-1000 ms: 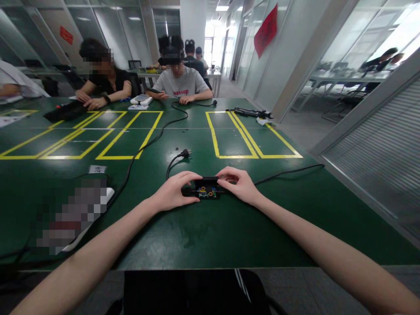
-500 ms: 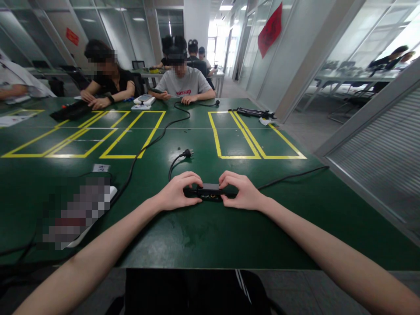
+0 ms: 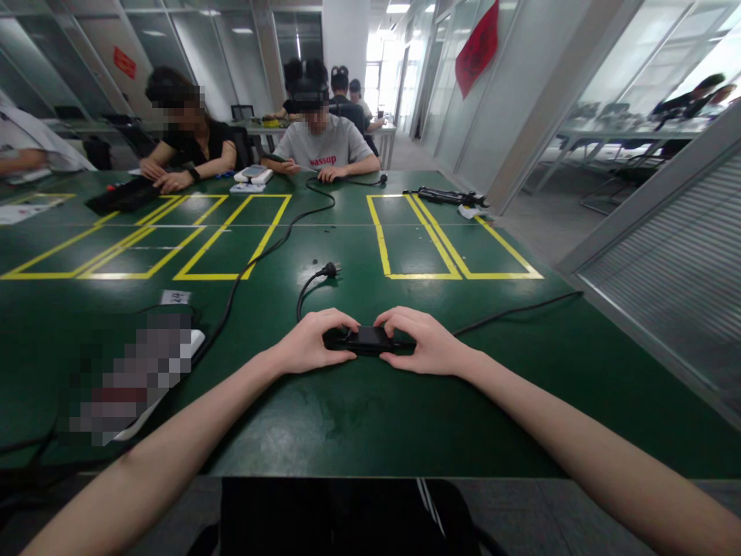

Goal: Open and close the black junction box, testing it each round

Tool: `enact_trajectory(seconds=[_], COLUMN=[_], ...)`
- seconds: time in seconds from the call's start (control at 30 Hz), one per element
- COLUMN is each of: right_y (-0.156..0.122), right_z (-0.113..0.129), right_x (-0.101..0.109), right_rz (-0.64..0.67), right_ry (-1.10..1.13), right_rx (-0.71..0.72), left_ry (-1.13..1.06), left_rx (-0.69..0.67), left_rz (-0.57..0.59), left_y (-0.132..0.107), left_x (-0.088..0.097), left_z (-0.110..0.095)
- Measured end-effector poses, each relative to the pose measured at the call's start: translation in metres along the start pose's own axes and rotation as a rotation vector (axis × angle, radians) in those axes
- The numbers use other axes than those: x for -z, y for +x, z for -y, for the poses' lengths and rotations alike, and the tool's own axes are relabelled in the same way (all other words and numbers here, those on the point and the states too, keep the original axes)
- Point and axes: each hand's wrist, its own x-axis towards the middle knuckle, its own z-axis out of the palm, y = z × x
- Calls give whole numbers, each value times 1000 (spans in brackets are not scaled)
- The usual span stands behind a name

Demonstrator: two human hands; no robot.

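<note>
A black power adapter (image 3: 370, 338), a small dark brick, is on the green table (image 3: 347, 432) in front of me. My left hand (image 3: 316, 340) grips its left end between thumb and curled fingers. On the right end, my right hand (image 3: 425, 340) has its fingers over the top and its thumb at the near edge. A black cord rises behind the left hand to a plug (image 3: 330, 269) lying on the table. From behind the right hand another black cable (image 3: 515, 313) runs off to the right. The fingers partly cover both ends of the adapter.
On the left lies a white-edged, blurred-out object (image 3: 191, 347) with a numbered tag (image 3: 175, 297). A long black cord (image 3: 237, 282) crosses the table beside it. Yellow tape outlines (image 3: 414, 276) mark the surface. Co-workers sit opposite. A folded black stand (image 3: 445, 197) lies at the far right.
The adapter has turned so its top faces me more and its near side shows less. My right hand has shifted slightly left along it; the left hand stays nearly in place.
</note>
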Motion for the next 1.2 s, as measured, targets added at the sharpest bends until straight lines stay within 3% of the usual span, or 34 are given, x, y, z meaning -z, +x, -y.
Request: enact_trajectory(seconds=[0.47, 1.2], right_y=[0, 1], right_z=[-1, -2], right_x=[1, 3], right_rz=[25, 39], right_ry=[-25, -33], right_rx=[-12, 31], left_ry=[52, 46], left_rx=[23, -56], left_rz=[7, -7], left_y=[0, 0], left_x=[0, -3], left_z=[-2, -1])
